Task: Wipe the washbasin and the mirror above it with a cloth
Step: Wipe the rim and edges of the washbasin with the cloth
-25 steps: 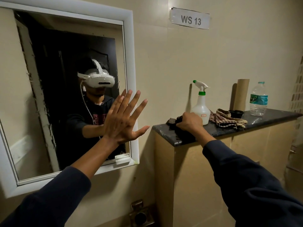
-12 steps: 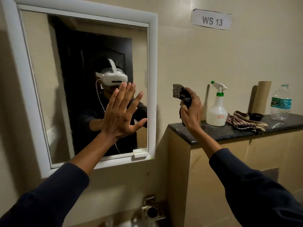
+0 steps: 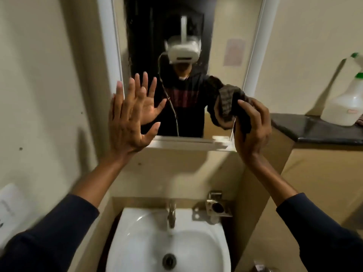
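Observation:
A white-framed mirror (image 3: 220, 55) hangs on the wall straight ahead and reflects a person in a white headset. My left hand (image 3: 127, 122) is raised flat with fingers spread, over the mirror's lower left corner. My right hand (image 3: 253, 128) grips a dark checked cloth (image 3: 243, 114) in front of the mirror's lower right corner; whether the cloth touches the glass I cannot tell. Below stands the white washbasin (image 3: 141, 242) with a metal tap (image 3: 171, 214) and a round drain (image 3: 169, 261).
A dark stone ledge (image 3: 314, 130) runs along the right at mirror height, with a white spray bottle (image 3: 347, 103) with a green nozzle on it. A metal fitting (image 3: 215, 209) is fixed to the wall behind the basin. A white dispenser (image 3: 9, 209) is mounted on the left wall.
My right hand lifted the cloth off the ledge and carried it left to the mirror's lower right corner. The view turned down and right, bringing the washbasin into sight.

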Demonstrator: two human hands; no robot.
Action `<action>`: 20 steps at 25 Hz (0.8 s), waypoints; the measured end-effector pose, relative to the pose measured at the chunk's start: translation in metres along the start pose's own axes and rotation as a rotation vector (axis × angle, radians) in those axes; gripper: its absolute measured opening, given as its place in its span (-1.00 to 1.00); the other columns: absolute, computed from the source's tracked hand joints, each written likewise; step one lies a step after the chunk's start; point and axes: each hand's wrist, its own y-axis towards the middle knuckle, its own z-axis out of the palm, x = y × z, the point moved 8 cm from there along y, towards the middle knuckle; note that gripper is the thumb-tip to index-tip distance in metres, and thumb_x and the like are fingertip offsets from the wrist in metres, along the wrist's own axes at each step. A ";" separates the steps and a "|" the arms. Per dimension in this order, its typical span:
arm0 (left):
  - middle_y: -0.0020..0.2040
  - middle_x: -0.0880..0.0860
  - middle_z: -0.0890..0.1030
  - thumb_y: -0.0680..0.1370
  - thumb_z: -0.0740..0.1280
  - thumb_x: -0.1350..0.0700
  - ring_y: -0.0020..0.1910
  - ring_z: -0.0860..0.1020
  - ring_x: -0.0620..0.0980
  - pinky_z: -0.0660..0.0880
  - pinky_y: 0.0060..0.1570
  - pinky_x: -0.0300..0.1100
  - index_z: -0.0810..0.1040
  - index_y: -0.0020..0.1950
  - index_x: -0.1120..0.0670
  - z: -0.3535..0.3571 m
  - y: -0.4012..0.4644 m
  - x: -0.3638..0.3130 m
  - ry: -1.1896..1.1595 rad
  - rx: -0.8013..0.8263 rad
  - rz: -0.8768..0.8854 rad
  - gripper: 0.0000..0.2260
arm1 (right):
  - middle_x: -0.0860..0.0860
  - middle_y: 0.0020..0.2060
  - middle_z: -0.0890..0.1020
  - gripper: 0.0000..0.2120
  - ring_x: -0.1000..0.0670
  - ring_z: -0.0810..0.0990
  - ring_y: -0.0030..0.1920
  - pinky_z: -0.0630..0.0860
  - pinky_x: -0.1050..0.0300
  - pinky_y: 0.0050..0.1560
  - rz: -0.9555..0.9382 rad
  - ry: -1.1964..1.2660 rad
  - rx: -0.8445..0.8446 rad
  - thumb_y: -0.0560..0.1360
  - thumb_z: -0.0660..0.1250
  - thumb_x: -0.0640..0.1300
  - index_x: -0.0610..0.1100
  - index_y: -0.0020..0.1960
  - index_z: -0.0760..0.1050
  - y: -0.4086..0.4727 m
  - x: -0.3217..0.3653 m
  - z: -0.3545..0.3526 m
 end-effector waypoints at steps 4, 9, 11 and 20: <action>0.52 0.31 0.25 0.58 0.16 -0.12 0.54 0.14 0.33 0.14 0.51 0.20 0.24 0.51 0.24 -0.022 -0.089 0.040 0.020 0.026 -0.153 -0.38 | -0.14 0.23 0.52 -0.59 -0.17 0.55 0.07 0.36 0.19 0.16 -0.170 0.082 0.169 0.48 0.45 -0.30 -0.10 0.28 0.46 -0.072 0.061 0.026; 0.47 0.19 0.39 0.60 0.24 0.09 0.47 0.34 0.19 0.26 0.47 0.11 0.38 0.45 0.16 -0.022 -0.223 0.073 0.053 0.198 -0.427 -0.58 | -0.11 0.27 0.51 -0.61 -0.13 0.56 0.03 0.42 0.17 0.11 -0.207 0.290 0.453 0.52 0.42 -0.23 -0.08 0.31 0.44 -0.174 0.130 0.073; 0.42 0.12 0.47 0.57 0.29 0.17 0.40 0.42 0.14 0.35 0.41 0.05 0.43 0.42 0.12 -0.010 -0.275 0.080 0.009 0.365 -0.567 -0.60 | -0.10 0.25 0.56 -0.58 -0.10 0.53 0.02 0.45 0.16 0.01 -0.133 0.335 0.607 0.51 0.39 -0.25 -0.10 0.34 0.41 -0.220 0.151 0.100; 0.48 0.18 0.38 0.66 0.17 0.06 0.48 0.33 0.15 0.27 0.45 -0.06 0.32 0.50 0.18 0.044 -0.531 0.089 -0.173 1.263 -1.367 -0.57 | -0.06 0.31 0.46 -0.59 -0.19 0.55 0.11 0.58 -0.01 -0.30 0.242 0.141 1.462 0.52 0.34 -0.24 0.03 0.33 0.50 -0.456 0.169 0.219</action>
